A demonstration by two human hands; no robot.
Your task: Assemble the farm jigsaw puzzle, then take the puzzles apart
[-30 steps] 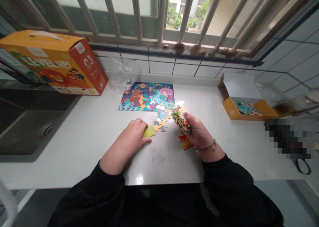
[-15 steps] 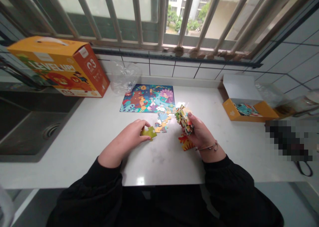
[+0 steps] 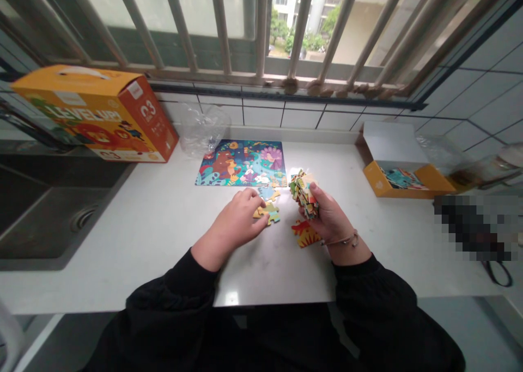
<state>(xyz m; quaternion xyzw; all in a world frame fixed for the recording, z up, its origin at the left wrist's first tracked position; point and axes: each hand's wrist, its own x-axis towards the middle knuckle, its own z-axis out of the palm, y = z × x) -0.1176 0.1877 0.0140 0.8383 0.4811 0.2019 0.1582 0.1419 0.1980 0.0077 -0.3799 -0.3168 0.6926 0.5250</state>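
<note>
My right hand (image 3: 330, 214) is wrapped round a thick bundle of puzzle pieces (image 3: 303, 194). Under that hand, red and orange pieces (image 3: 304, 233) lie on the counter. My left hand (image 3: 242, 219) is over the loose puzzle pieces (image 3: 273, 213) in the middle, its thumb and fingers curved round a yellow-green piece that sits against them. The fingers partly cover these pieces. Just behind, light blue pieces (image 3: 267, 193) touch or nearly touch the front edge of a finished-looking animal picture puzzle (image 3: 245, 164).
An orange box (image 3: 93, 113) stands at the back left beside clear plastic packaging (image 3: 202, 127). The sink (image 3: 49, 214) is at the left. On the right are an open box (image 3: 388, 187) holding pieces and a blurred dark object (image 3: 469, 230) with a strap.
My left hand has moved right and slightly up, bringing the yellow-green piece from the left to the loose pieces. My right hand has kept its bundle and barely moved.
</note>
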